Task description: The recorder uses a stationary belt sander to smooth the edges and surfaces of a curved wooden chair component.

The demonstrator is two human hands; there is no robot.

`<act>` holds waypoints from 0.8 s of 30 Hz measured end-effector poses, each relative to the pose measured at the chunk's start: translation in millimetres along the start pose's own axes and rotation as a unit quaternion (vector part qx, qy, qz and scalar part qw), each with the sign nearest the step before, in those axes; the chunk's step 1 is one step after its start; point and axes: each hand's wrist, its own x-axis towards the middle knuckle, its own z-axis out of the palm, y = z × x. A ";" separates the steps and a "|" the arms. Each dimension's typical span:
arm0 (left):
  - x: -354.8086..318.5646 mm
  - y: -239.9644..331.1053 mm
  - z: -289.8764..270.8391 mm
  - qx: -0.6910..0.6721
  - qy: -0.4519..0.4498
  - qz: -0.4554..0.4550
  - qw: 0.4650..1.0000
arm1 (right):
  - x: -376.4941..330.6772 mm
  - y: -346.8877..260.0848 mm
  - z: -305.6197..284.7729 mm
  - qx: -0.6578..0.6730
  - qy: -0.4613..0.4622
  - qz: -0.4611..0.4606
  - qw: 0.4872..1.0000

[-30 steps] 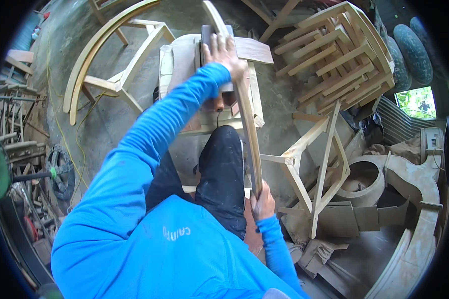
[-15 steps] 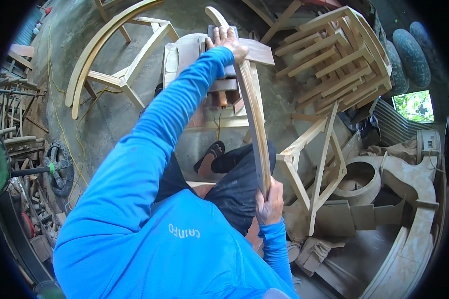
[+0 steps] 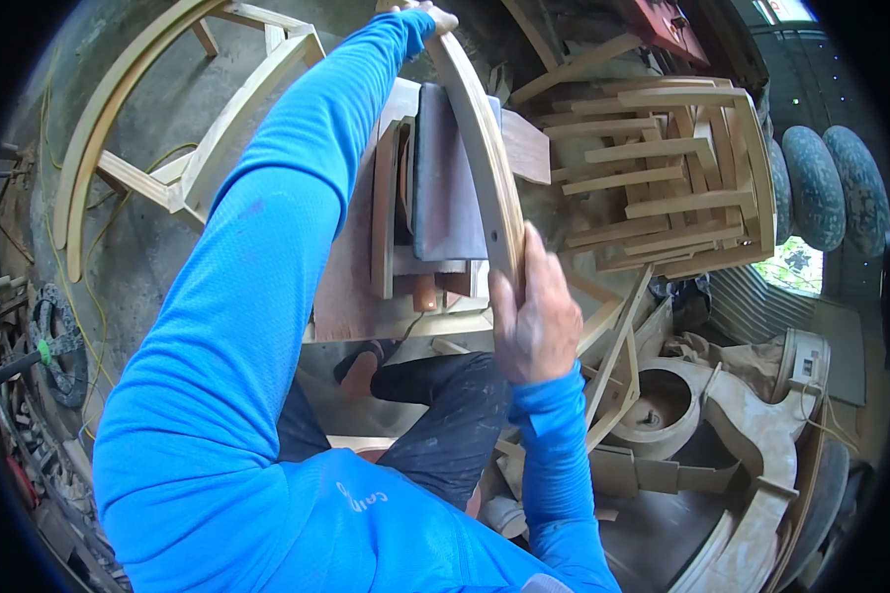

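Note:
A long curved wooden piece with a pale layered edge lies lengthwise ahead of me. My left hand, stretched far forward, is closed on its far end, close to the upper rim of the view. Around the near end my right hand is wrapped, thumb on the left side and fingers on the right. Just left of the piece stands a sander with a wide dark grey belt. The piece runs along the belt's right side; I cannot tell whether they touch. A brown rounded handle sticks out below the belt.
A curved wooden frame stands on the floor at left, near a yellow cord. Stacked wooden frames fill the far right. At right are a pale round duct housing and an angled wooden frame. My legs are below the sander.
The curved piece has moved forward, away from me, with both hands. My left hand has gone from over the sander to the far end. The view has shifted, and the belt is now uncovered.

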 end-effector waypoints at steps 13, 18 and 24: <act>-21.5 33.1 -4.0 -0.108 -0.033 0.161 0.980 | 190.5 10.8 77.7 -0.132 0.054 0.013 0.990; -64.6 82.0 -9.2 -0.039 0.022 0.020 0.999 | 122.9 31.7 65.8 -0.098 0.062 0.004 0.993; -159.6 77.1 -21.9 -0.065 0.012 0.009 0.998 | -44.7 51.7 38.9 -0.064 -0.008 0.051 0.997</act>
